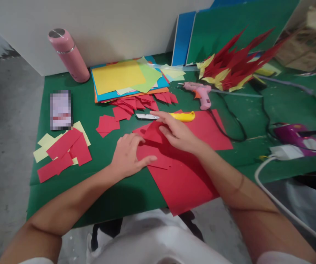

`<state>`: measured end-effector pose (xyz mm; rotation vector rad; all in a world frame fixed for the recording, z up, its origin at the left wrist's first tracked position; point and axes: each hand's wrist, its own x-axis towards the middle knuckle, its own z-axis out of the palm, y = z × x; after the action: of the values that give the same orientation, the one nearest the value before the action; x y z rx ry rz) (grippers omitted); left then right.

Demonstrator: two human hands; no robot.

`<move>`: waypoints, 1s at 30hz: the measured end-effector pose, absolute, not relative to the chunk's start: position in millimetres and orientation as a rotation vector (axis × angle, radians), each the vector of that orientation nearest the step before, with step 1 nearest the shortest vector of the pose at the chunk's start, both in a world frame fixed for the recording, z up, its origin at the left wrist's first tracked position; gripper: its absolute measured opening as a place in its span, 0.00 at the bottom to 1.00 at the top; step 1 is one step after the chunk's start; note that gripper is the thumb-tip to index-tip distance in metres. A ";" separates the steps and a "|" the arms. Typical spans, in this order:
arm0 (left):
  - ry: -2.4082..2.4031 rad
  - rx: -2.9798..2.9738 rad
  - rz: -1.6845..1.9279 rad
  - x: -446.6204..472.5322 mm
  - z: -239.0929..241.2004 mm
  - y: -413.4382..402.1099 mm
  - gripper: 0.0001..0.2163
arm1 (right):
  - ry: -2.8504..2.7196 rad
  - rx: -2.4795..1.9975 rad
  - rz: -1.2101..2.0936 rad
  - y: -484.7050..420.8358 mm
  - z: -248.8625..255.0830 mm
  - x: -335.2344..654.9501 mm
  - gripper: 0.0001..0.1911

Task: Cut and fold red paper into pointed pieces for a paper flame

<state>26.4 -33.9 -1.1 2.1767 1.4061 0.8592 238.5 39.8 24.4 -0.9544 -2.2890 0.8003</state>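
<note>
- The right hand (178,134) lies nearly flat, fingers long and straight, and presses on a small red piece (153,132). It grips nothing.
- The left hand (127,156) is open too, fingers a bit spread, and holds the paper down just beside it.
- The small red piece lies between both hands, on top of a big red sheet (187,179) in the middle of the green table (97,200). One corner looks folded over, so I think this piece is only partly folded.
- A yellow cutter (184,116) lies just past the right fingertips, on the sheet's far edge.
- Behind it sits a heap of folded red points (143,103), so many look done.
- Flat red squares (107,124) beside the heap look not yet folded.
- Red and yellow strips (64,150) lie well to the left.
- Most of the big sheet is uncut, so lots of paper is left.
- Far back are a coloured paper stack (122,77), a pink glue gun (199,94) and a spiky red and yellow shape (235,62).
</note>
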 end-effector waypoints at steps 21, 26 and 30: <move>1.347 1.528 1.218 13.9 -7.7 -14.1 0.16 | -1.844 -0.949 1.337 47.5 15.9 242.8 0.12; 1.187 1.402 1.241 16.5 -12.9 -14.0 0.24 | -1.967 -0.900 1.319 43.6 20.2 239.8 0.18; 1.175 1.516 1.264 18.6 -13.2 -15.3 0.28 | -1.920 -0.926 1.338 41.8 18.7 234.8 0.14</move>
<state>18.6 -15.3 -13.2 1.5163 1.1751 1.2639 234.8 41.8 18.7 -0.9256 -1.9202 1.3379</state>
